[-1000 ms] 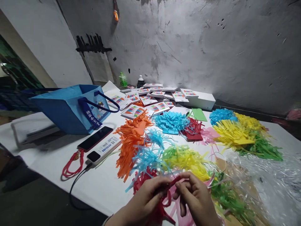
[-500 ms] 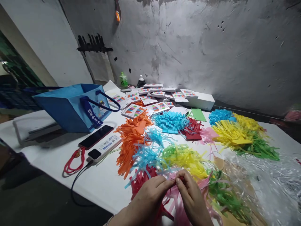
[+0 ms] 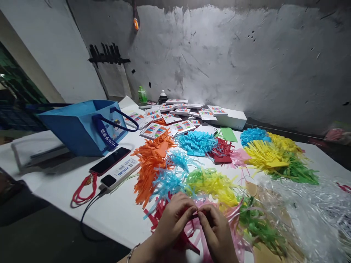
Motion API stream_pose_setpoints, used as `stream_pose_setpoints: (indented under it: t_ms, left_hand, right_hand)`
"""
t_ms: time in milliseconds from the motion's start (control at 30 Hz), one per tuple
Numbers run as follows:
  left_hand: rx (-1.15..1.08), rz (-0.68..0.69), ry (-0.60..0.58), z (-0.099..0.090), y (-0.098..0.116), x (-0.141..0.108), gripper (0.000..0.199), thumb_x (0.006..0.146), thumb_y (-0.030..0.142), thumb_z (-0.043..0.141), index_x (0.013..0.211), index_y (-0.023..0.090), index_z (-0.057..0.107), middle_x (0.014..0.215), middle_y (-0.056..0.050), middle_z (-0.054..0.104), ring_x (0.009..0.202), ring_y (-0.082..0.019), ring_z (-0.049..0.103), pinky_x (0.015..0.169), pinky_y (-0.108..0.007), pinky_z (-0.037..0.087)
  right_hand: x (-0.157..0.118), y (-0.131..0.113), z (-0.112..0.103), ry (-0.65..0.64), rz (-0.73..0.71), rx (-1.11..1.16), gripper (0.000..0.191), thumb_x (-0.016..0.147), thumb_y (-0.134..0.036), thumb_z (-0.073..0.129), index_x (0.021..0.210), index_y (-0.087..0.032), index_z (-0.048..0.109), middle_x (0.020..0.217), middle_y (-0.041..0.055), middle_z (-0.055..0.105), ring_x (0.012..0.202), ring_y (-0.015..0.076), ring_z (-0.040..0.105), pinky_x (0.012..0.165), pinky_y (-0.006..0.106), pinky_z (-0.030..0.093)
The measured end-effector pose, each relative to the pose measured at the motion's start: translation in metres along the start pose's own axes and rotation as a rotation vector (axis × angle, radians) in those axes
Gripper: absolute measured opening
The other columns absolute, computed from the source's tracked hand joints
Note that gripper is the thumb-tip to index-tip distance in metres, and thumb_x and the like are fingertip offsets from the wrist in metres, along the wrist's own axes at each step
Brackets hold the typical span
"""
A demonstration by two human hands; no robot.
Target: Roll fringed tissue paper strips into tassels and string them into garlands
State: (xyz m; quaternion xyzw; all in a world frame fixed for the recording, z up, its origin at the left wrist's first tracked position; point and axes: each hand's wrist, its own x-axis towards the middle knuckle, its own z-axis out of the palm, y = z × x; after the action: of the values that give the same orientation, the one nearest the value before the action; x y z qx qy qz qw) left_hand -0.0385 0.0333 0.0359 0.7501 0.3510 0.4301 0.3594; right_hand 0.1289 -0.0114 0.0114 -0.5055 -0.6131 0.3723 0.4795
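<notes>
Far left on the white table [image 3: 109, 213] there's a blue gift bag [image 3: 71, 128] with a dark blue tag [image 3: 104, 135] — white Chinese characters run down it, looks like 快乐小王子. Next to that, a dark-screened phone [image 3: 110, 161] with a red cord [image 3: 85, 193] at its near end, and a white power bank [image 3: 120, 175] with a printed label and barcode, the lettering too small to read. A black cable [image 3: 91, 210] trails off its near end. Toward the wall sit flat packs [image 3: 155, 130] with multicolored tassel pictures on them, no brand I can make out. Then orange fringe [image 3: 148, 171] and light-blue fringe [image 3: 196, 141]. Near middle is the action: left hand [image 3: 174, 215] and right hand [image 3: 216, 230] have their fingertips meeting, both pinched on a red paper strip [image 3: 194, 216] that's mostly hidden between them. A second ago way more of that red was showing, and the left hand's knuckles sit higher now. Pink strips [image 3: 237, 233] lie beside and under the right hand. Further right there's yellow fringe [image 3: 267, 155], then crumpled clear plastic [image 3: 309, 215] — and a red scrap [image 3: 344, 188] at the right edge that was out of view a second ago.
</notes>
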Motion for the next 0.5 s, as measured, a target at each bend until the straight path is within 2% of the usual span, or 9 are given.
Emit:
stream_pose_setpoints:
  t_ms: [67,133,200,267,367,400,433,467,500]
  left_hand:
    - [0.024,0.016,0.055,0.001,0.000,0.002,0.030,0.099,0.035,0.052,0.077,0.019,0.064,0.078,-0.005,0.065,0.081,-0.022,0.058,0.078,-0.033,0.044]
    - [-0.009,-0.044,0.116,-0.002,0.001,0.005,0.031,0.099,0.038,0.051,0.077,0.019,0.061,0.079,-0.005,0.063,0.079,-0.021,0.059,0.075,-0.032,0.046]
    - [-0.046,-0.112,0.166,-0.009,0.000,0.009,0.032,0.099,0.041,0.051,0.077,0.020,0.059,0.080,-0.004,0.062,0.077,-0.020,0.059,0.072,-0.030,0.046]
    - [-0.051,-0.130,0.218,-0.021,-0.004,0.014,0.033,0.098,0.045,0.052,0.078,0.019,0.060,0.080,-0.003,0.062,0.076,-0.020,0.059,0.072,-0.029,0.047]
    - [-0.044,-0.122,0.316,-0.042,-0.012,0.021,0.035,0.096,0.048,0.054,0.079,0.019,0.062,0.079,-0.003,0.062,0.077,-0.020,0.059,0.073,-0.029,0.047]
    - [-0.043,-0.118,0.353,-0.048,-0.014,0.023,0.034,0.096,0.048,0.054,0.080,0.019,0.062,0.078,-0.002,0.061,0.077,-0.019,0.060,0.073,-0.029,0.048]
    - [-0.036,-0.107,0.387,-0.052,-0.015,0.024,0.033,0.096,0.047,0.055,0.080,0.019,0.063,0.078,-0.002,0.061,0.077,-0.019,0.060,0.073,-0.029,0.048]
    - [-0.022,-0.086,0.419,-0.052,-0.015,0.025,0.031,0.096,0.045,0.054,0.081,0.019,0.063,0.079,-0.002,0.062,0.077,-0.019,0.060,0.074,-0.029,0.049]
    - [0.003,-0.049,0.439,-0.050,-0.014,0.025,0.029,0.097,0.043,0.054,0.081,0.019,0.063,0.080,-0.003,0.063,0.078,-0.020,0.061,0.074,-0.030,0.049]
  right_hand:
    - [-0.002,0.000,0.002,0.020,0.027,-0.020,0.029,0.098,-0.044,0.051,0.093,-0.020,0.067,0.086,0.0054,0.070,0.079,0.0182,0.066,0.066,0.023,0.048]
    - [-0.003,-0.001,0.002,0.050,0.051,-0.066,0.030,0.097,-0.047,0.053,0.089,-0.021,0.067,0.081,0.0037,0.069,0.074,0.0174,0.064,0.063,0.023,0.046]
    - [-0.005,0.000,-0.007,0.057,0.043,-0.140,0.031,0.096,-0.047,0.053,0.084,-0.022,0.067,0.076,0.0020,0.068,0.069,0.0167,0.063,0.063,0.024,0.045]
    - [-0.009,0.007,-0.033,0.022,-0.012,-0.246,0.029,0.096,-0.044,0.052,0.082,-0.024,0.067,0.075,0.0015,0.069,0.068,0.0168,0.063,0.063,0.025,0.045]
    - [-0.021,0.026,-0.105,0.017,-0.106,-0.522,0.025,0.093,-0.044,0.054,0.089,-0.026,0.072,0.087,0.0049,0.074,0.079,0.0224,0.069,0.072,0.031,0.053]
    - [-0.024,0.032,-0.130,0.094,-0.093,-0.651,0.027,0.092,-0.047,0.054,0.092,-0.026,0.073,0.090,0.0071,0.075,0.082,0.0258,0.071,0.074,0.036,0.055]
    - [-0.026,0.036,-0.153,0.248,-0.096,-0.791,0.034,0.090,-0.050,0.051,0.085,-0.025,0.073,0.084,0.0102,0.074,0.074,0.0287,0.070,0.068,0.041,0.055]
    - [-0.026,0.038,-0.168,0.442,-0.079,-0.969,0.039,0.089,-0.051,0.047,0.082,-0.023,0.072,0.084,0.0149,0.072,0.070,0.0327,0.069,0.065,0.047,0.054]
    - [-0.025,0.038,-0.174,0.604,-0.073,-1.122,0.042,0.088,-0.051,0.045,0.088,-0.019,0.073,0.092,0.0207,0.071,0.075,0.0383,0.069,0.067,0.054,0.053]
